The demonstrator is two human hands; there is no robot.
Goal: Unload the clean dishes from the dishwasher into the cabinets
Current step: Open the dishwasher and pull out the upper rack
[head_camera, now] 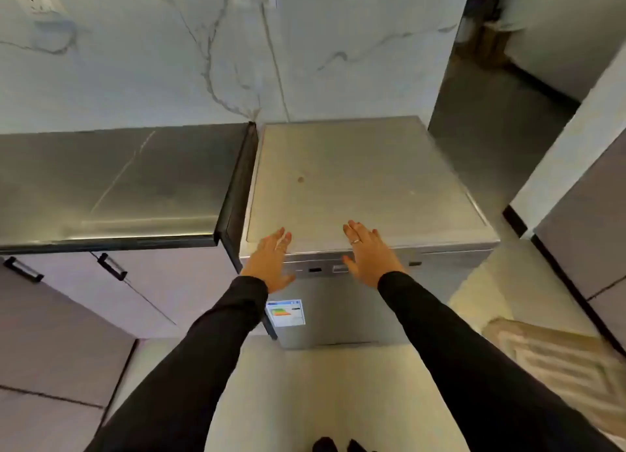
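Both hands are out flat with fingers straight and a bit spread, holding nothing. Left hand [272, 260] sits over the front left edge of the dishwasher [359, 187], fingertips reaching onto the top panel, and right hand [367, 253] does the same a little further right, palm over the front lip where the control strip [338, 268] runs. Can't really tell if they're pressing down or just hovering over the metal. There's a ring on the right hand and what looks like one on the left too. Black sleeves [457, 343] run right down to the wrists.

The dishwasher is a freestanding silver box, door shut, its front facing the person and its back against the marble wall [152, 62]. Brushed grey top with a raised rim round it and a small brownish spot near the middle. Seen from above, the top looks roughly square, so no obvious long axis. An energy label sticker [286, 312] is on the upper left of the door.

It stands just right of a dark shiny countertop [111, 187], almost touching its end. Below that, greyish cabinet doors with black handles [111, 267]. Pale floor tiles, a striped rug [559, 367] off to the right, and more cabinets [582, 234] on the far right.
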